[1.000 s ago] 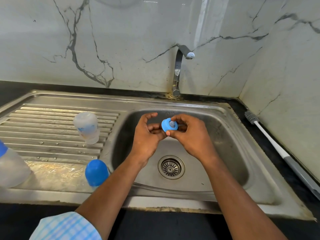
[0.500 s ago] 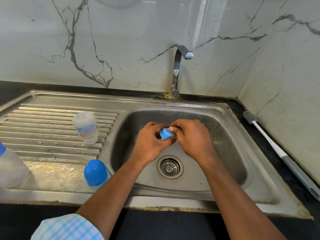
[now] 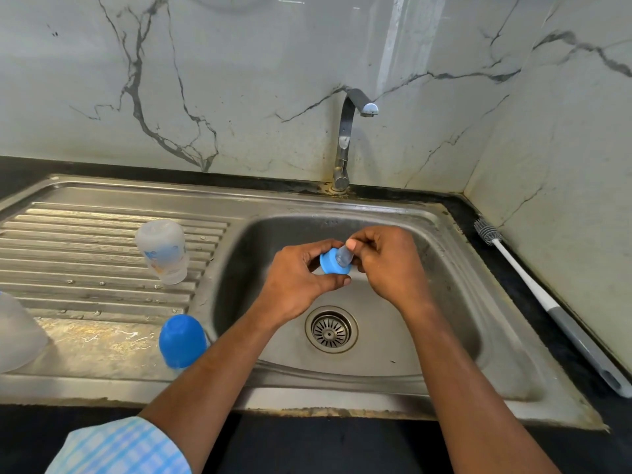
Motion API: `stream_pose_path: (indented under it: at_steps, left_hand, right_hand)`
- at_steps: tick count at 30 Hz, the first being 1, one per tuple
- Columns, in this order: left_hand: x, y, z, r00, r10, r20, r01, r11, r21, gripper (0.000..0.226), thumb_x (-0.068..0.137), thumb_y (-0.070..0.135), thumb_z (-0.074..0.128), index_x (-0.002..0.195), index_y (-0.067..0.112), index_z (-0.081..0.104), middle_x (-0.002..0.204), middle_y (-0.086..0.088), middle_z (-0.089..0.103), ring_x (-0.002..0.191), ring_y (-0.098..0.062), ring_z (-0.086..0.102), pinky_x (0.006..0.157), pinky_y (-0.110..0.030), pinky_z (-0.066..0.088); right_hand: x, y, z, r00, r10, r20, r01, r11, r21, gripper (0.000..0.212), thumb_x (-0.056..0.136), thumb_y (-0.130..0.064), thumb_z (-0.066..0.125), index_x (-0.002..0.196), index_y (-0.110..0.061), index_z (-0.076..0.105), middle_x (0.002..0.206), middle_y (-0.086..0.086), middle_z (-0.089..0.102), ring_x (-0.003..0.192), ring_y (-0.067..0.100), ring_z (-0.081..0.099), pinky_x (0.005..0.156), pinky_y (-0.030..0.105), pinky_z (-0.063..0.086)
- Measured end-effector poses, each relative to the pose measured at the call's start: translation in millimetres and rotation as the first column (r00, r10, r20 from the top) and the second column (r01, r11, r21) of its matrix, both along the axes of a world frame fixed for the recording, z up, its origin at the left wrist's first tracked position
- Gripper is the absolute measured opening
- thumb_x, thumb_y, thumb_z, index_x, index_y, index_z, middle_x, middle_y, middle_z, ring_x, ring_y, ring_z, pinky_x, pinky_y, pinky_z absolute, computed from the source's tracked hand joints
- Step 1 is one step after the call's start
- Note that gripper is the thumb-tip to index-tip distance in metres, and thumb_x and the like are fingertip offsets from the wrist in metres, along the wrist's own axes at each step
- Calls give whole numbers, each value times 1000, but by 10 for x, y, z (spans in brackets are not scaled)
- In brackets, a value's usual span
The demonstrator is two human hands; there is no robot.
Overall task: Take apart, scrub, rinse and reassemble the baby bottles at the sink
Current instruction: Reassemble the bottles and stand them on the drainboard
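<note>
**Step in hand:** teat and collar, worked over the basin. Whether the teat is being seated or pulled free cannot be told. Seating is judged likelier, since the clear tip stands out through the ring.

**Observed**
- The blue collar ring [image 3: 329, 264] is gripped by the left hand [image 3: 301, 271], thumb beneath and fingers curled over the far rim.
- The clear teat [image 3: 343, 254] is pinched at its tip between thumb and forefinger of the right hand [image 3: 390, 265]; the other fingers are curled in.
- Both parts are held in the air between the hands, above and just beyond the drain [image 3: 331, 329].
- Well left of the left hand, on the ribbed drainboard, a bottle body [image 3: 162, 251] stands upended.
- Nearer the person, a blue cap [image 3: 182, 340] sits dome up.
- A second bottle [image 3: 17, 333] is cut off by the frame edge.
- Well right of the right hand, a bottle brush [image 3: 547, 302] lies on the dark counter.
- The tap [image 3: 345, 131] stands beyond the hands; no running water is seen.

**Notes (judgement)**
- The pull should be made straight along the ring's axis; a skewed pull is likely to leave the flange folded on one side.
- The ring is best held by its rim only, so that the opening is not blocked.
- Silicone is expected to be slippery, so a pinch lower on the teat would spare the tip from stretching.
- The work is best done over the basin, so that a dropped part is caught.
- The flange should be checked all round before the ring goes to a bottle.
</note>
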State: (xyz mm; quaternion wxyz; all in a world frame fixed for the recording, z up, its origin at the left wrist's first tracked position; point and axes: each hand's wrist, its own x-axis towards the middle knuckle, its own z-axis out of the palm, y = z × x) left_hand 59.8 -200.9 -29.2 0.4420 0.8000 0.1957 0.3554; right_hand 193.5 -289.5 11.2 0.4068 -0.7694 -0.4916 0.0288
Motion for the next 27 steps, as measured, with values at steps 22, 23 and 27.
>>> stream_pose_path:
  at_steps: [22,23,27]
  left_hand:
    - [-5,-55,-47,992,123,17,-122,992,-8,43,79,32,82,119,21,69,105,9,73,100,-11,68,91,-37,56]
    - [-2,-61,-49,988,154,21,-154,988,-5,44,79,34,81,119,20,69,105,9,72,100,-10,67,91,-36,56]
    - [3,-60,-46,969,244,31,-246,967,70,45,81,36,79,120,17,68,109,6,72,99,-7,66,88,-32,56]
  right_hand:
    - [-67,-40,88,994,68,-86,-62,996,61,29,91,-27,69,120,-19,69,101,-8,71,91,0,65,87,28,57]
    - [-67,-50,97,986,91,-140,-83,995,62,41,89,-30,72,127,-19,65,101,-10,69,92,-1,65,87,28,57]
    - [-124,-15,18,961,133,-242,-147,988,-43,73,77,-40,81,141,-22,51,122,-3,66,103,9,66,86,37,59]
